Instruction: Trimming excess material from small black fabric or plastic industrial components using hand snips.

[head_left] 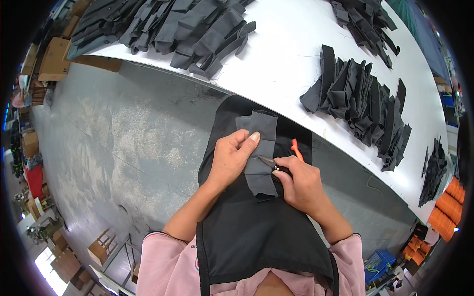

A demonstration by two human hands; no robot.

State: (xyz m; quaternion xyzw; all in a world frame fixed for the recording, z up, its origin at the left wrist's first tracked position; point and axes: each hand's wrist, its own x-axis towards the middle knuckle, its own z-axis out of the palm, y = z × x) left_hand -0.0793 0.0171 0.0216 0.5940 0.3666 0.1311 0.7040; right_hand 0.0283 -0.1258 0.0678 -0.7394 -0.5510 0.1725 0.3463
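A folded strip of dark grey fabric (261, 183) lies across the black apron on my lap. My left hand (234, 157) pinches its upper part, thumb on top and fingers curled behind. In my right hand (302, 183) is a pair of thread snips (268, 162) with dark blades, its tip pointing left and touching the fabric near a crease. An orange-red handle (296, 148) sticks up beyond my right knuckles; whether it belongs to the snips I cannot tell. The fingers wrapped under the snips are partly hidden.
The white table (276, 59) runs diagonally in front of me, its edge just past the fabric. Piles of dark grey fabric pieces (197, 29) lie at its far left, with another bundle (360, 98) to the right. Orange spools (447, 207) and a blue crate (379, 264) stand at right.
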